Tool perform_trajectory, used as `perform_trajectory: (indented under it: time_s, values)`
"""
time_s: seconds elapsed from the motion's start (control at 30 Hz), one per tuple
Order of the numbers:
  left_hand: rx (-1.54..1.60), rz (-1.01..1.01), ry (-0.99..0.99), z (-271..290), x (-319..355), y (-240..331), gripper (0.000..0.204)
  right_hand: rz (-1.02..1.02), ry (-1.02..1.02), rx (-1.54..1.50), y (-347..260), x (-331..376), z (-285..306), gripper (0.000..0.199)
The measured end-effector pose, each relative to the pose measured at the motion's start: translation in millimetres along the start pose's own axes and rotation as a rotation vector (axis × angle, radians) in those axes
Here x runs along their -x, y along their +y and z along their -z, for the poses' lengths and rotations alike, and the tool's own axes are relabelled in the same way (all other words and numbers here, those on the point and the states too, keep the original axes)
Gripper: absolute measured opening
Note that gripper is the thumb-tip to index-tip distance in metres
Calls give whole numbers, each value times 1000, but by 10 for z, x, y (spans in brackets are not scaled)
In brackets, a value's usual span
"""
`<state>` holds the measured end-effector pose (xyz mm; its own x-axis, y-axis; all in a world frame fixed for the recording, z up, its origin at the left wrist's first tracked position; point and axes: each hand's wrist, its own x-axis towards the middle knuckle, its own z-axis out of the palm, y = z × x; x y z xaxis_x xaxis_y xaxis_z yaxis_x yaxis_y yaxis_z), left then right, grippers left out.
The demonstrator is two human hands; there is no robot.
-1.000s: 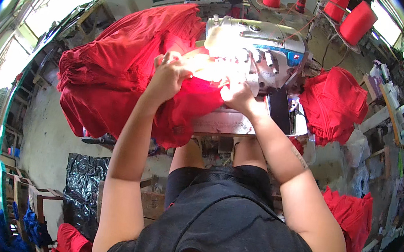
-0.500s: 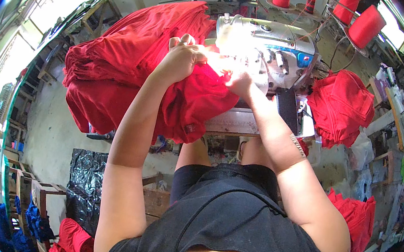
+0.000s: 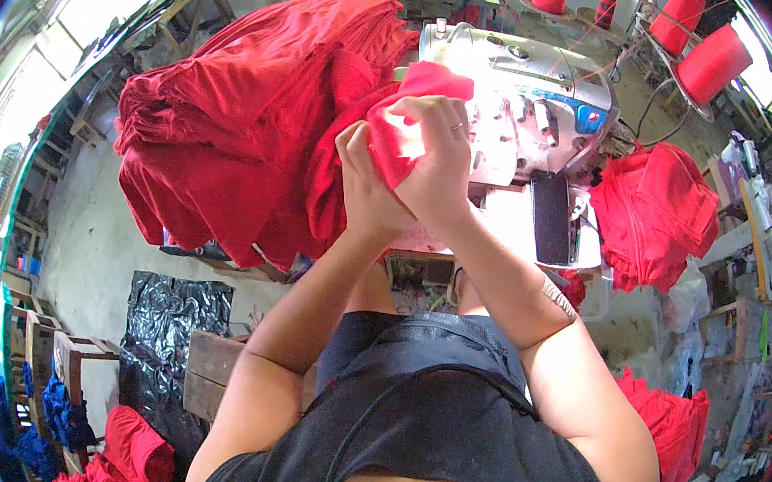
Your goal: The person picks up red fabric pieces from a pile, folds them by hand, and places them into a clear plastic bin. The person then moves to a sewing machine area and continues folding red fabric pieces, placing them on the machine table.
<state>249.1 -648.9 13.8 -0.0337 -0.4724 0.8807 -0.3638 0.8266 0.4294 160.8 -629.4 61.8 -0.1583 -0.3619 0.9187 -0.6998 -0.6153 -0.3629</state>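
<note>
A piece of red cloth (image 3: 437, 82) is bunched between my hands, raised in front of the sewing machine (image 3: 561, 82). My right hand (image 3: 440, 166), with a ring on one finger, curls over the cloth from the right. Lower and to the left, my left hand (image 3: 368, 187) is closed on its edge, with the wrists close together. Bright light washes out part of the cloth and the machine's front, so the needle area cannot be made out. Just left of my hands lies a large heap of red cloth (image 3: 238, 119).
A black phone (image 3: 552, 219) lies right of my hands, beside a second red cloth heap (image 3: 656, 215). Red thread cones (image 3: 714, 61) stand on a rack at the far right. Black plastic sheeting (image 3: 167, 340) and a wooden stool (image 3: 88, 348) are on the floor at left.
Both hands have pulled back from the machine's front and come together, gathering the red cloth between them. My left arm has swung inward to the right.
</note>
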Motion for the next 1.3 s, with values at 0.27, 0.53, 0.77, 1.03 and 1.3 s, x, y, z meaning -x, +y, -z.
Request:
perform_trajectory:
  time_s: [0.27, 0.53, 0.77, 1.03, 1.3]
  values:
    - [10, -59, -387, 315, -793, -227, 12, -532, -1207, -146, 282, -20, 367, 24]
    - [968, 701, -948, -64, -567, -936, 44, -610, -1203, -893, 613, -112, 537, 33]
    - [35, -602, -1572, 285, -927, -264, 6, -824, -688, -1495, 1011, -226, 642, 53]
    - [2, -508, -1370, 519, -1304, -204, 10, -355, -932, -129, 341, 156, 254, 28]
    - [166, -498, -1610, -34, -1419, 210, 15, -286, -1106, 124, 900, 89, -228, 27]
